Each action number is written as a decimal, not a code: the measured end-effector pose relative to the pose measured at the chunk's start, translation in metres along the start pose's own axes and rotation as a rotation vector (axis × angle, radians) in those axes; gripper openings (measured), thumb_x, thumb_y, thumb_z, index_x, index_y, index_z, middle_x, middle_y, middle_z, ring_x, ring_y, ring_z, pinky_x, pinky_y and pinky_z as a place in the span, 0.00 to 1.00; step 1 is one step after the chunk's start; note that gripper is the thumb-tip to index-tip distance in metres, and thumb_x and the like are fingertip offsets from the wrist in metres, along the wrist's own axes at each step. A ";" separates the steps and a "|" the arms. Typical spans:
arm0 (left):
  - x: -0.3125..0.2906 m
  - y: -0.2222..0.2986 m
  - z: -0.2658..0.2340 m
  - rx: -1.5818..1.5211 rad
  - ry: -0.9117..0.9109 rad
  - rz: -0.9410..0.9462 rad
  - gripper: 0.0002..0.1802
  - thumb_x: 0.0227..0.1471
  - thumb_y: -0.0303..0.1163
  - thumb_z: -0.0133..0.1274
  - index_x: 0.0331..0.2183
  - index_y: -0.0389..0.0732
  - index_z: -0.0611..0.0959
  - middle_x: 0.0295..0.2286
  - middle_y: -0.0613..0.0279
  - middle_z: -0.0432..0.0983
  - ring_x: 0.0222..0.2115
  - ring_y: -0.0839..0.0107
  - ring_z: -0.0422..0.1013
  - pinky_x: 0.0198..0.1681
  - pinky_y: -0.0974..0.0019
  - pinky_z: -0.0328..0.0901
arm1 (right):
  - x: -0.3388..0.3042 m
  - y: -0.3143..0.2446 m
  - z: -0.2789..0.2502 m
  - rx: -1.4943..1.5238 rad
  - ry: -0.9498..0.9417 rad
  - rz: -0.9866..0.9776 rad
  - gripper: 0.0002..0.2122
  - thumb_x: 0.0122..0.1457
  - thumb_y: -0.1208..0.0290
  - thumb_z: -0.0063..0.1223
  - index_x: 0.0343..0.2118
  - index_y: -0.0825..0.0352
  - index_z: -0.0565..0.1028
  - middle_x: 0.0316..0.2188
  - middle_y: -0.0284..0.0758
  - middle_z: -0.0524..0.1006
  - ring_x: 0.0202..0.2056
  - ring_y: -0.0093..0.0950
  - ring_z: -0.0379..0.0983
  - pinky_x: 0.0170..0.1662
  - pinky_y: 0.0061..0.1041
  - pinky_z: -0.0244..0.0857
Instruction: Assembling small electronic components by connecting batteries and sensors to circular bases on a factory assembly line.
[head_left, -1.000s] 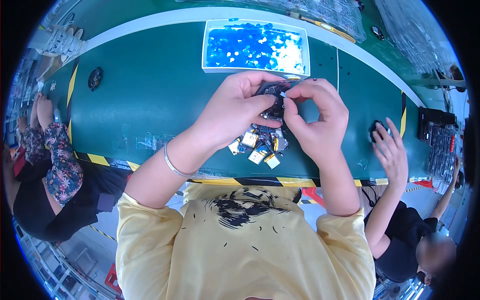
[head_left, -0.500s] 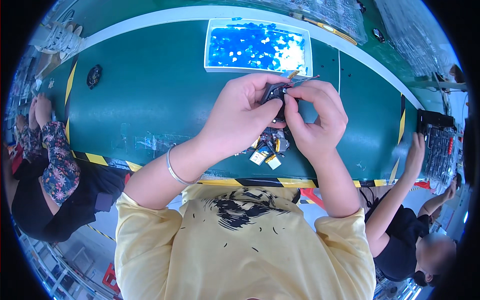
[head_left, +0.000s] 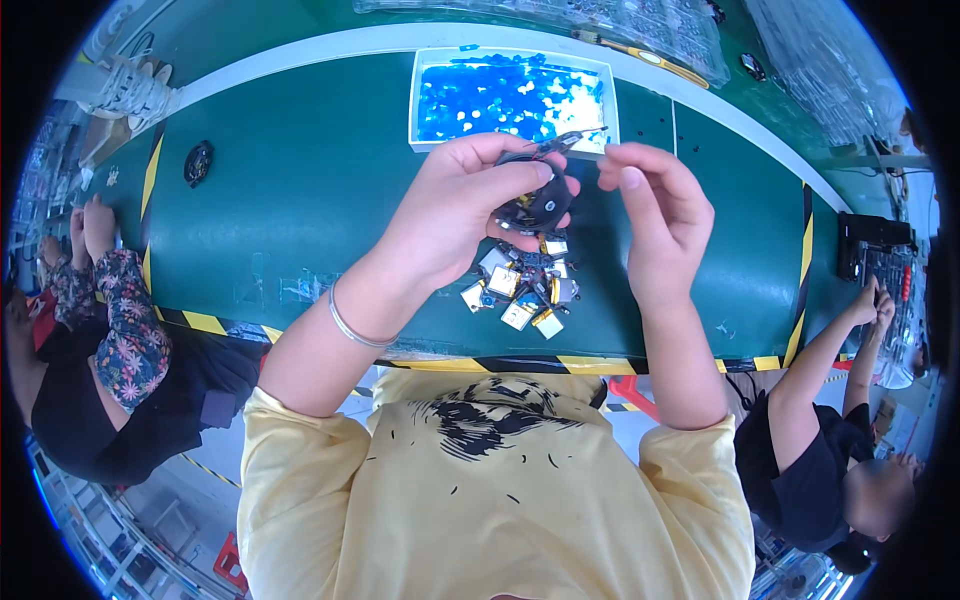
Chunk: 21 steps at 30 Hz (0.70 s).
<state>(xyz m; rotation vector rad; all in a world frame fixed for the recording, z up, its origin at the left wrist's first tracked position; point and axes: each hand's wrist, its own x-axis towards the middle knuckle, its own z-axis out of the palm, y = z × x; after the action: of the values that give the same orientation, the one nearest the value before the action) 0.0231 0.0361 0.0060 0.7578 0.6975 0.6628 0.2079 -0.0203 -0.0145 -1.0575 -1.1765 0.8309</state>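
My left hand [head_left: 455, 200] is closed round a round black electronic housing [head_left: 545, 205] with thin wires and a dark strip sticking out at its far side. The thumb lies across the housing's top; a small light spot shows on its black face. To the right, apart from the housing, my right hand [head_left: 665, 215] is raised with thumb and fingers loosely bent and apart, and nothing shows in it. Below the hands lies a pile of small silver battery packs [head_left: 515, 315] with yellow tape ends and dark wired parts.
A white tray [head_left: 414, 105] of small blue and white pieces stands beyond my hands. Another round black part [head_left: 198, 163] lies at left on the green table [head_left: 300, 200]. A yellow-handled brush [head_left: 650, 58] rests at the back. Co-workers sit to the left and right.
My right hand has come away from the housing and moved right. My left hand has turned the housing, so its round black face now shows. More of the battery pile is uncovered.
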 end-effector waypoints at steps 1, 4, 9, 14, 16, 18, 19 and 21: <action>0.001 -0.002 -0.002 0.055 -0.012 0.006 0.10 0.54 0.27 0.53 0.39 0.34 0.80 0.32 0.56 0.80 0.27 0.73 0.77 0.22 0.75 0.71 | 0.002 0.001 0.000 -0.049 -0.017 -0.029 0.11 0.56 0.82 0.55 0.42 0.72 0.76 0.38 0.35 0.77 0.39 0.21 0.73 0.42 0.20 0.67; 0.003 -0.012 0.001 0.153 -0.042 0.054 0.08 0.53 0.26 0.53 0.36 0.34 0.80 0.29 0.58 0.80 0.25 0.77 0.76 0.18 0.78 0.67 | 0.006 -0.002 0.004 -0.206 -0.087 -0.111 0.09 0.51 0.80 0.60 0.37 0.69 0.78 0.39 0.34 0.75 0.39 0.23 0.72 0.42 0.19 0.66; 0.000 -0.034 0.008 0.362 -0.076 0.261 0.18 0.50 0.30 0.61 0.42 0.33 0.78 0.31 0.63 0.78 0.27 0.80 0.72 0.26 0.77 0.65 | 0.022 -0.021 -0.027 -0.428 -0.283 -0.119 0.05 0.50 0.78 0.60 0.30 0.69 0.77 0.34 0.34 0.77 0.41 0.27 0.72 0.45 0.25 0.65; 0.002 -0.013 0.001 1.212 -0.014 0.550 0.16 0.44 0.25 0.60 0.40 0.41 0.81 0.33 0.61 0.74 0.34 0.67 0.69 0.36 0.69 0.66 | 0.019 -0.048 -0.138 -0.881 -0.200 0.084 0.09 0.50 0.74 0.59 0.34 0.72 0.76 0.40 0.40 0.77 0.45 0.33 0.72 0.49 0.27 0.63; 0.001 -0.013 0.002 1.363 -0.117 0.614 0.14 0.40 0.23 0.59 0.35 0.42 0.84 0.33 0.62 0.71 0.39 0.60 0.65 0.44 0.63 0.62 | 0.016 -0.042 -0.150 -1.025 -0.079 0.115 0.12 0.51 0.71 0.60 0.36 0.72 0.77 0.41 0.41 0.77 0.45 0.35 0.73 0.50 0.29 0.63; 0.000 -0.017 0.005 1.409 -0.161 0.605 0.13 0.40 0.22 0.60 0.34 0.42 0.84 0.33 0.62 0.70 0.39 0.61 0.65 0.44 0.64 0.62 | 0.020 -0.041 -0.141 -1.254 0.252 0.154 0.17 0.51 0.64 0.60 0.40 0.72 0.78 0.43 0.44 0.77 0.46 0.39 0.73 0.50 0.31 0.64; 0.001 -0.019 0.007 1.454 -0.196 0.600 0.12 0.40 0.22 0.60 0.33 0.42 0.85 0.34 0.62 0.69 0.39 0.62 0.64 0.44 0.65 0.62 | 0.023 -0.038 -0.136 -1.280 0.239 0.041 0.17 0.52 0.63 0.59 0.40 0.71 0.78 0.42 0.46 0.77 0.45 0.41 0.73 0.49 0.33 0.65; 0.002 -0.021 0.003 1.487 -0.121 0.664 0.09 0.41 0.21 0.60 0.30 0.42 0.85 0.31 0.63 0.69 0.36 0.63 0.65 0.41 0.65 0.63 | 0.030 -0.030 -0.107 -1.195 0.139 -0.086 0.16 0.52 0.64 0.59 0.39 0.70 0.78 0.40 0.45 0.78 0.44 0.41 0.73 0.48 0.32 0.65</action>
<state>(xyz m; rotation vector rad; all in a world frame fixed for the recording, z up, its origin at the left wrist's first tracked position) 0.0327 0.0245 -0.0098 2.4515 0.7653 0.5959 0.3182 -0.0237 0.0183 -1.9460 -1.5984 -0.1203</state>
